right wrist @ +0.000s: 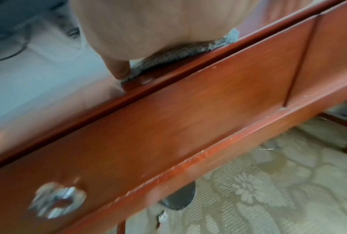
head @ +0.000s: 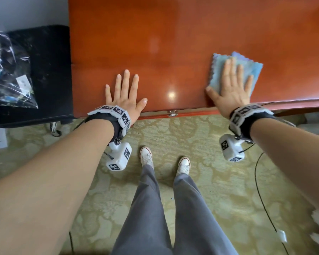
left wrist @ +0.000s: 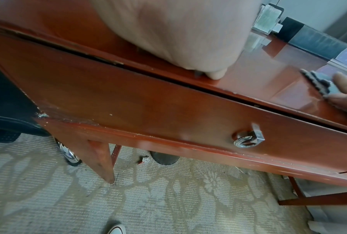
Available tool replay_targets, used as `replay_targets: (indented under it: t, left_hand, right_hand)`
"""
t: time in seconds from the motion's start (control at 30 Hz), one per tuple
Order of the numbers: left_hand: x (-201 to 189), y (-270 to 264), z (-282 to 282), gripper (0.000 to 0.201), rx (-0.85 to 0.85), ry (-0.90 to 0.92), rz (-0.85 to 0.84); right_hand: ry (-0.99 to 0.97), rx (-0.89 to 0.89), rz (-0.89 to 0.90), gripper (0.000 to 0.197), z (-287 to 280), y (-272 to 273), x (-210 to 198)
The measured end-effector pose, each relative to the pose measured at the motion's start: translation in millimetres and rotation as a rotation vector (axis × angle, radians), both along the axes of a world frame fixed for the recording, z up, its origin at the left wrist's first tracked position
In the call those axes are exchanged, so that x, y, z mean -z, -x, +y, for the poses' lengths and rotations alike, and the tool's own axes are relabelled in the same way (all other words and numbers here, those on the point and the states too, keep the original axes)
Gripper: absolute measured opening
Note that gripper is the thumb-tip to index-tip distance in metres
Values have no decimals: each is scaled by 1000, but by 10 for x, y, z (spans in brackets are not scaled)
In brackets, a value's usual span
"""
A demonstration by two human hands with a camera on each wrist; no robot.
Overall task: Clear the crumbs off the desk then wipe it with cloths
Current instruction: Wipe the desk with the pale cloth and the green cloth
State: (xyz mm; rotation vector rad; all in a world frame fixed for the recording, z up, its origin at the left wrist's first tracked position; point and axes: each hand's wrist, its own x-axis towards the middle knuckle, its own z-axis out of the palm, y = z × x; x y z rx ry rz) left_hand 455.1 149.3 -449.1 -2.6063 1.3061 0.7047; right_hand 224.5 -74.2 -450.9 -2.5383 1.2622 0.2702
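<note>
Crumbs are no longer seen on the counter point(head: 173, 34), which is being wiped with a cloth point(head: 254, 69) pressed under the spread right hand point(head: 230, 85), the left hand point(head: 125, 94) laid flat, fingers point(head: 126, 80) spread.

Looks like a hotel room or a furnished home office; I cannot tell which. I stand at a glossy red-brown wooden desk point(head: 173, 43) with a drawer front and a metal ring pull point(left wrist: 248, 139). Underfoot, patterned green-beige carpet point(head: 219, 190) with a floral weave. To the left, a black upholstered seat point(head: 50, 70) on chrome castors, a clear plastic bag point(head: 9, 74) lying on it. Pale wall at far left.
</note>
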Motion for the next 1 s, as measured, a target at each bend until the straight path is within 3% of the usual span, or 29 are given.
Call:
replay_targets:
  t: [0.13, 0.27, 0.6, 0.77, 0.83, 1.0]
  left_hand:
    - [6, 2, 4, 71, -2, 24, 1]
    - [6, 6, 4, 71, 3, 39, 5]
    - [72, 61, 19, 68, -5, 100, -94]
    - [49, 70, 11, 70, 4, 82, -110]
    - [5, 29, 6, 74, 32, 76, -101]
    - [-181, -277, -78, 75, 154, 89, -71]
  right_hand:
    - [18, 242, -26, 93, -139, -2, -15]
    - [-7, 306, 23, 91, 11, -287, -48]
    - [-32, -306, 78, 72, 1172, -1285, -88]
    - [-134, -386, 18, 63, 1158, -1255, -82]
    - [-133, -363, 18, 61, 978, -1121, -74]
    - [-108, -47, 31, 63, 494, -689, -85]
